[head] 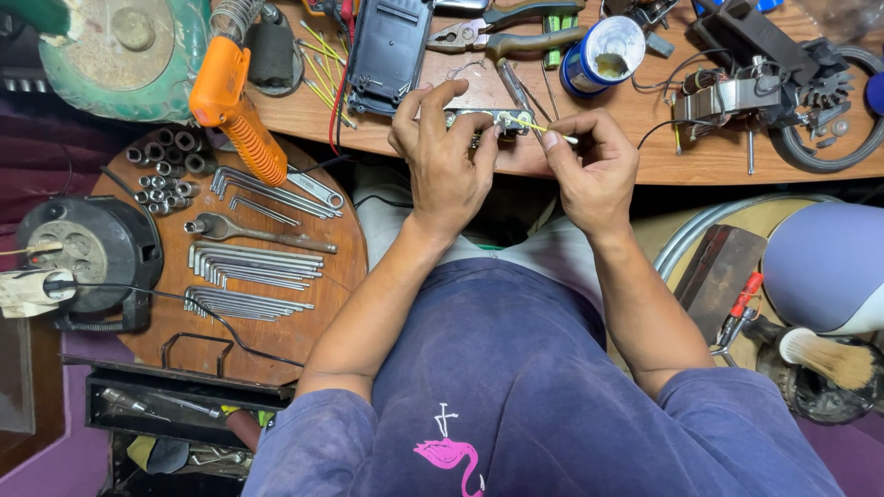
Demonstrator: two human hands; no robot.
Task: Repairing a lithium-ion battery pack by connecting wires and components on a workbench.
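Cluttered and wooden, the workbench (645,147) runs across the top of the view, its near edge facing the person seated before it. Left of the lap stands a round wooden board (304,322) carrying rows of hex keys (253,264), a ratchet wrench (258,232) and a cluster of sockets (166,166) near its far edge. An orange glue gun (235,110) leans across the gap between that board's far rim and the bench's near edge. A black cable reel (87,253) sits at the board's left side.

Both forearms rise from the lap and meet at the bench's near edge, elbows out, wrists bent inward. The left hand (442,161) is closed around the left end of a small dark circuit strip (483,118), thumb and fingers curled over it. The strip's long axis lies level, parallel to the bench's near edge, right at that edge near its middle. The right hand (594,170) pinches a thin yellow wire (534,126) between thumb and forefinger; the wire slants from the fingertips up and left to the strip's right end.

Farther back on the bench lie a black battery casing (387,51), pliers (488,37) and a blue tin of solder paste (608,51). A shaving-style brush (824,359) rests low at the right.
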